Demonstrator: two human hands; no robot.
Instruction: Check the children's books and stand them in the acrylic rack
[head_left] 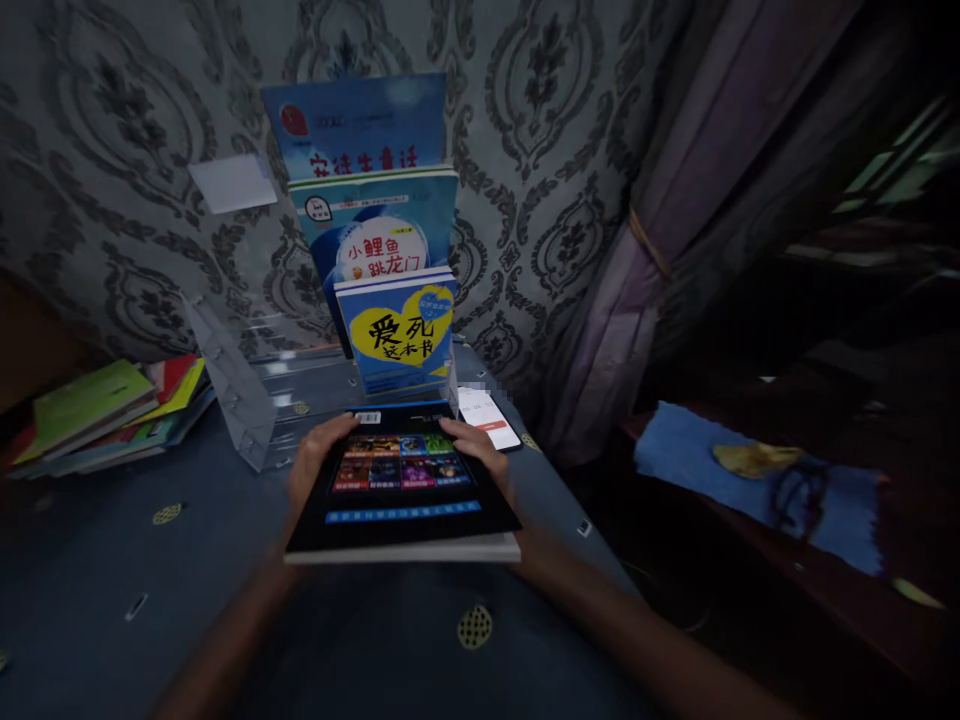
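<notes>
A black book (405, 500) with rows of small colored pictures and a barcode on its cover is held above the table by both hands. My left hand (319, 455) grips its left edge, thumb on top. On the opposite edge, my right hand (484, 455) grips it the same way; the fingers below are hidden by the book. Just beyond it stands a clear plastic book rack (240, 400) with several steps. Its right side bears upright books: a blue one with a yellow heart (401, 340), a teal-blue one (375, 225) and a taller blue one (360, 120) behind.
A pile of colorful books (112, 410) lies at the table's left. A lit phone (487, 415) rests by the rack's right side, near the edge of the table (225, 580). A purple curtain (675, 190) hangs right. Beyond, a blue cloth (697, 450) lies on a dark red surface.
</notes>
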